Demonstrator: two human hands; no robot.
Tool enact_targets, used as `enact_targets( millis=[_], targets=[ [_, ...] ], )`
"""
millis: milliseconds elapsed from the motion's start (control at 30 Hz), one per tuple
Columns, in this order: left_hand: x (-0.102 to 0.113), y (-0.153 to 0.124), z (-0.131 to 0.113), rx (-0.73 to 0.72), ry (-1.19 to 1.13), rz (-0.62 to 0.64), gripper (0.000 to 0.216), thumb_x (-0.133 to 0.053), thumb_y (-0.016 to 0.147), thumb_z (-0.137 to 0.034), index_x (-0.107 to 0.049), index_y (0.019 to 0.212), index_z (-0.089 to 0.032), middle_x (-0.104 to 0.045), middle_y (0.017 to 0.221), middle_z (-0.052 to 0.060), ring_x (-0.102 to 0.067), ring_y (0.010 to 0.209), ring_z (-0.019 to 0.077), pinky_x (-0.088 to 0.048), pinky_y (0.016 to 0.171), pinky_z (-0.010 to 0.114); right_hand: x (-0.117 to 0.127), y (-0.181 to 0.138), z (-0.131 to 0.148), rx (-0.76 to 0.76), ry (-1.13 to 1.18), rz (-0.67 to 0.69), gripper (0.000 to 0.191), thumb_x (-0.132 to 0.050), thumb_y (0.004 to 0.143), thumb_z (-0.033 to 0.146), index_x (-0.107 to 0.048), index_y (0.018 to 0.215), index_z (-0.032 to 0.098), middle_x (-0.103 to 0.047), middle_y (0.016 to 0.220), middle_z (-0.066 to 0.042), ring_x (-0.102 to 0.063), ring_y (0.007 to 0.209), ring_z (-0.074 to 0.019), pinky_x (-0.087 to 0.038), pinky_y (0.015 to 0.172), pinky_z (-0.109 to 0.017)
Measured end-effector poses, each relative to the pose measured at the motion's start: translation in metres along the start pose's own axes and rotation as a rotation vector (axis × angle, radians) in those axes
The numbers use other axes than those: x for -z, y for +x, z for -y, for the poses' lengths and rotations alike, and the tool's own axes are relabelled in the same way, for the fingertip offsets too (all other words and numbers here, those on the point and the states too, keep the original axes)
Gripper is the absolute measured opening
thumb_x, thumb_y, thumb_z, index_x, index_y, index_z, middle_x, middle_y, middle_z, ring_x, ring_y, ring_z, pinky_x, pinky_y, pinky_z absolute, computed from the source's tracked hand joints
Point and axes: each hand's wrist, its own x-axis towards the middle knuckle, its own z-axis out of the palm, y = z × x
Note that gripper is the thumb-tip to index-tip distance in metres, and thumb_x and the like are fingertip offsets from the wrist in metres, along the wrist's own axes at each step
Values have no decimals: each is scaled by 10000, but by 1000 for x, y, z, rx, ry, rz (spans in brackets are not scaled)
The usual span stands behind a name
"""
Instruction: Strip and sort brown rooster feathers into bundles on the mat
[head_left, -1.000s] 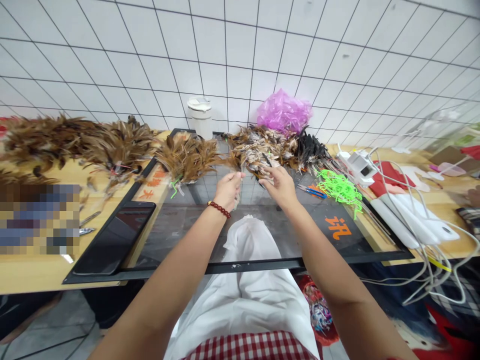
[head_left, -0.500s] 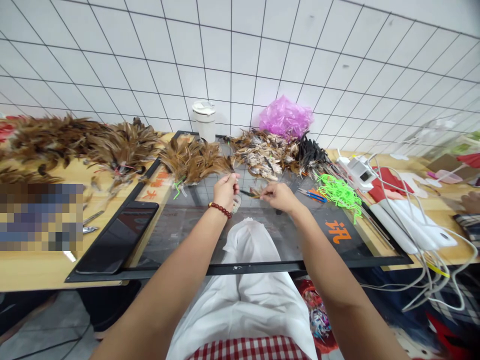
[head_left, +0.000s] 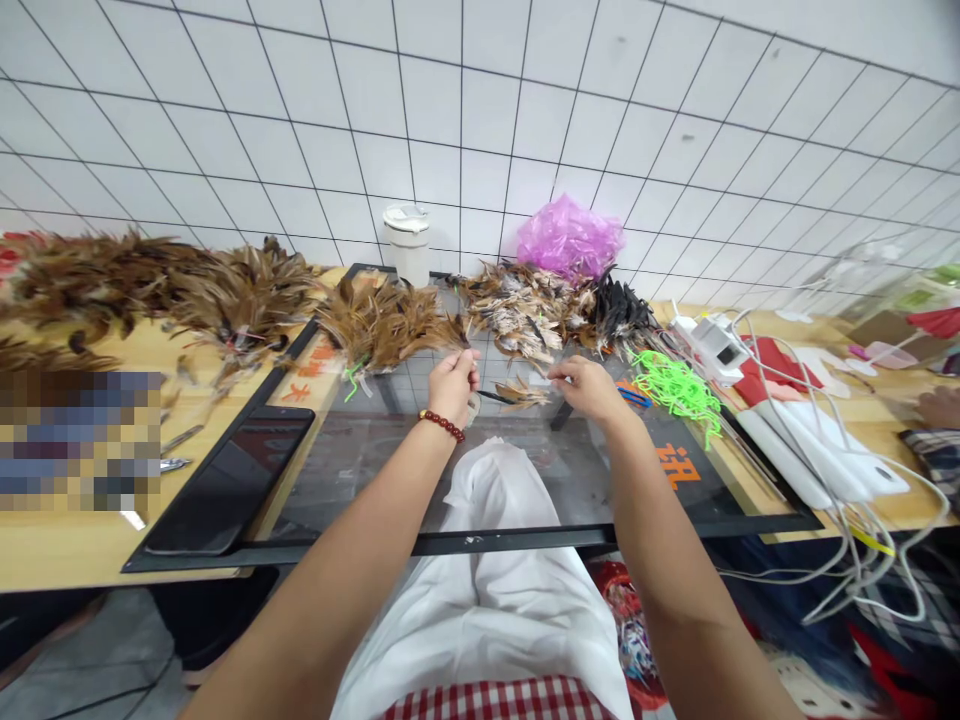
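Note:
My left hand (head_left: pixel 452 385), a bead bracelet at its wrist, is closed in a pinch. Dark brown feathers (head_left: pixel 459 332) rise from its fingertips, against the edge of a brown feather pile (head_left: pixel 390 325). Across from it, my right hand (head_left: pixel 585 388) has its thumb and finger pressed together; anything between them is too small to make out. Between the two hands a few loose tan and dark feathers (head_left: pixel 521 393) lie on the dark glass panel (head_left: pixel 360 455). A mottled feather pile (head_left: pixel 525 315) sits just behind my right hand.
Black feathers (head_left: pixel 621 312), bright green cord (head_left: pixel 675 385) and blue-handled snips (head_left: pixel 634 396) lie on the right. A white lidded cup (head_left: pixel 407 245) and pink plastic bag (head_left: pixel 570 238) stand by the wall. At left lies a phone (head_left: pixel 232 480); white cables (head_left: pixel 840 430) tangle at right.
My right hand has moved right, off the small feathers, which now lie apart from it between the hands. My left hand keeps its place.

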Motion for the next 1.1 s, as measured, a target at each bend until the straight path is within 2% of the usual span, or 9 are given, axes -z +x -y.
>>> enact_targets(
  millis=[167, 267, 367, 467, 567, 633, 800, 1000, 1100],
  targets=[
    [-1, 0, 5, -48, 26, 28, 152, -658, 721, -275, -620, 720, -128, -449, 501, -49, -407, 431, 40, -311, 427, 172, -6, 0, 5, 87, 98, 147, 128, -590, 726, 201, -696, 798, 193, -638, 810, -46, -566, 739, -149, -395, 702, -244],
    [0, 1, 9, -72, 77, 60, 146, -650, 729, -273, -639, 730, -128, -464, 493, -44, -414, 438, 44, -323, 443, 173, -10, 2, 12, 7, 213, 54, 97, -567, 724, 196, -662, 734, 176, -618, 729, -28, -527, 666, -129, -378, 649, -236],
    [-1, 1, 10, -80, 119, 74, 149, -656, 725, -276, -657, 739, -127, -479, 489, -39, -418, 445, 45, -332, 457, 172, -11, 5, 17, -156, 512, -42, 131, -598, 713, 299, -621, 709, 170, -557, 614, 12, -453, 560, -100, -349, 578, -230],
    [-3, -2, 8, -55, 90, 94, 149, -669, 711, -273, -656, 730, -125, -532, 552, -21, -433, 460, 43, -344, 459, 175, -13, 6, 24, -274, 954, 6, 230, -676, 632, 372, -564, 646, 171, -505, 555, 37, -416, 503, -77, -337, 529, -217],
    [-5, -7, 6, 18, 51, 129, 168, -690, 684, -276, -643, 720, -119, -583, 663, 2, -456, 480, 38, -356, 457, 177, -13, 7, 30, -351, 1242, 76, 311, -723, 576, 420, -551, 652, 173, -579, 627, 6, -468, 523, -82, -369, 523, -218],
    [-6, -10, 6, 56, 50, 144, 191, -704, 666, -284, -639, 723, -113, -578, 673, -1, -459, 482, 35, -359, 455, 174, -13, 7, 28, -338, 1178, 74, 312, -710, 594, 439, -560, 639, 169, -610, 658, -8, -484, 538, -86, -368, 524, -219],
    [-5, -11, 9, 75, 60, 124, 205, -701, 664, -285, -635, 731, -103, -558, 663, -7, -455, 482, 31, -355, 448, 163, -11, 6, 12, -311, 678, -78, 215, -661, 630, 352, -596, 582, 153, -524, 509, 40, -436, 515, -84, -304, 518, -223],
    [-5, -11, 13, 86, 89, 162, 190, -696, 674, -279, -637, 726, -105, -570, 671, 1, -462, 487, 35, -367, 445, 167, -5, 6, 18, -464, 1071, 64, 240, -737, 524, 267, -587, 681, 166, -638, 603, 2, -536, 521, -94, -373, 486, -199],
    [-5, -11, 14, 91, 85, 186, 195, -698, 680, -282, -637, 734, -106, -579, 674, 6, -468, 485, 38, -385, 454, 174, -2, 5, 22, -450, 1149, 82, 272, -759, 532, 322, -621, 702, 161, -668, 692, -23, -558, 568, -94, -391, 506, -196]
  ],
)
